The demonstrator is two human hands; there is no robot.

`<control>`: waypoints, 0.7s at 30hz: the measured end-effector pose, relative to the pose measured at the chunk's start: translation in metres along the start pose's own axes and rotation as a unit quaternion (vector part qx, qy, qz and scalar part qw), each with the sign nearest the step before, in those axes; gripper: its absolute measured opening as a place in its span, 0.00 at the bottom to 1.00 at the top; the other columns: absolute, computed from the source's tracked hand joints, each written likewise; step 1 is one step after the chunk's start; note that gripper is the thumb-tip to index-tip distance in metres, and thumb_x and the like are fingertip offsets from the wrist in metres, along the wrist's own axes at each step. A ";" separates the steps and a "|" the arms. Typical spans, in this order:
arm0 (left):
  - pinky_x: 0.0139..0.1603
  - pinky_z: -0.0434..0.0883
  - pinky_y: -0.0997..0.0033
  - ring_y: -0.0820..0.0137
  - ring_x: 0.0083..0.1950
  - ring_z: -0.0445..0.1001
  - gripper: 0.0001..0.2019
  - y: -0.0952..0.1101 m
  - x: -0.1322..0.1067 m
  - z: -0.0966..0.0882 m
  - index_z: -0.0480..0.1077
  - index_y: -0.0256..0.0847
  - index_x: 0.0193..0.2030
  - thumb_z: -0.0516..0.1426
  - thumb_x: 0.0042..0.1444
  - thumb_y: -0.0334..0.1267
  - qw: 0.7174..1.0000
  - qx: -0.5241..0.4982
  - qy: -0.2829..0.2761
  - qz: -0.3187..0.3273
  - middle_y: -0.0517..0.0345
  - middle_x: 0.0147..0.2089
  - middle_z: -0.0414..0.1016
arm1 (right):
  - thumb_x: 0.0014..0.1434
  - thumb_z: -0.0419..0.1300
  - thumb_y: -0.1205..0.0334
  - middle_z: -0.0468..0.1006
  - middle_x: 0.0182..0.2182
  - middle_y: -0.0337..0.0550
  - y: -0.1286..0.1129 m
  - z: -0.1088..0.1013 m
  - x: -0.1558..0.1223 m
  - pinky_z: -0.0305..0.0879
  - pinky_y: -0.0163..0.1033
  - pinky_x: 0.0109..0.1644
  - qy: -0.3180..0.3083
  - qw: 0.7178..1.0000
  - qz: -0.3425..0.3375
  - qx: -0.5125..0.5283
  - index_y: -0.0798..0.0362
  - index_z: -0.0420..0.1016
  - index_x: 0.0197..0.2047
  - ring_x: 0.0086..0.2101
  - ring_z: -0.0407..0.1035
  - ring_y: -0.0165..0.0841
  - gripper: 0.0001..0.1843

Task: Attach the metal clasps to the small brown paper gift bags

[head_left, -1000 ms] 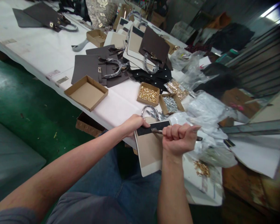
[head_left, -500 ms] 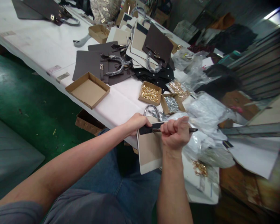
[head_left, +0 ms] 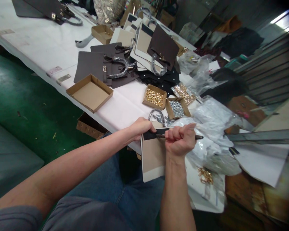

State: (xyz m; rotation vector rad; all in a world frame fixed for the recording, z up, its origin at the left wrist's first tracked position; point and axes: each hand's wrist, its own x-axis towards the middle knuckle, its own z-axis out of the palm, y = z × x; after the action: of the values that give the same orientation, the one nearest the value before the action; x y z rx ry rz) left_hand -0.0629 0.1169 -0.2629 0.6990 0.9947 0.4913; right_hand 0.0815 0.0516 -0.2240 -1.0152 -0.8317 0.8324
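A tan and cream bag panel (head_left: 153, 157) with a dark top band juts over the table's near edge above my lap. My left hand (head_left: 140, 127) pinches the panel's top left corner, fingers closed on it. My right hand (head_left: 180, 140) is a fist around a thin dark tool (head_left: 197, 137); the tool lies across the dark band with its tip pointing left towards my left hand. A wrapped grey handle (head_left: 156, 114) lies just behind the panel.
An open cardboard tray (head_left: 89, 93) sits to the left. Small boxes of gold fittings (head_left: 154, 97) and silver fittings (head_left: 177, 108) stand behind the panel. Brown bag panels (head_left: 100, 65) are stacked farther back, clear plastic bags (head_left: 212, 118) to the right. Green floor (head_left: 19, 106) lies left.
My right fist has slid left along the dark band and a little lower. The panel and my left hand have stayed about where they were.
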 end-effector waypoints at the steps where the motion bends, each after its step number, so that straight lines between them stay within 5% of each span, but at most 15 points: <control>1: 0.30 0.74 0.66 0.61 0.31 0.80 0.08 -0.001 0.001 0.001 0.77 0.35 0.30 0.69 0.43 0.26 1.000 -0.001 -0.001 0.005 0.51 0.31 0.81 | 0.71 0.71 0.35 0.44 0.17 0.26 0.000 0.001 0.000 0.43 0.34 0.19 0.002 1.000 0.000 -0.006 0.49 0.47 0.24 0.16 0.38 0.23 0.43; 10: 0.31 0.78 0.65 0.59 0.32 0.82 0.09 0.004 -0.004 0.003 0.80 0.32 0.33 0.70 0.42 0.26 1.000 0.017 0.013 -0.003 0.46 0.34 0.85 | 0.66 0.77 0.37 0.49 0.17 0.25 -0.002 0.023 0.000 0.43 0.35 0.19 0.005 1.000 -0.011 -0.010 0.47 0.54 0.23 0.16 0.43 0.23 0.41; 21: 0.31 0.82 0.61 0.58 0.27 0.83 0.06 0.009 -0.005 -0.001 0.79 0.33 0.33 0.69 0.48 0.28 0.995 -0.042 -0.033 -0.089 0.44 0.32 0.86 | 0.71 0.72 0.37 0.46 0.18 0.27 -0.038 -0.005 0.010 0.45 0.35 0.20 0.012 0.999 -0.045 -0.006 0.48 0.49 0.23 0.17 0.43 0.23 0.42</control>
State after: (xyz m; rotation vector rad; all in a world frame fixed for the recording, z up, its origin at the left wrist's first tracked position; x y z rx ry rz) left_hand -0.0666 0.1198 -0.2541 0.5414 0.9585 0.3501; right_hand 0.0978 0.0474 -0.1878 -0.9887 -0.8573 0.7387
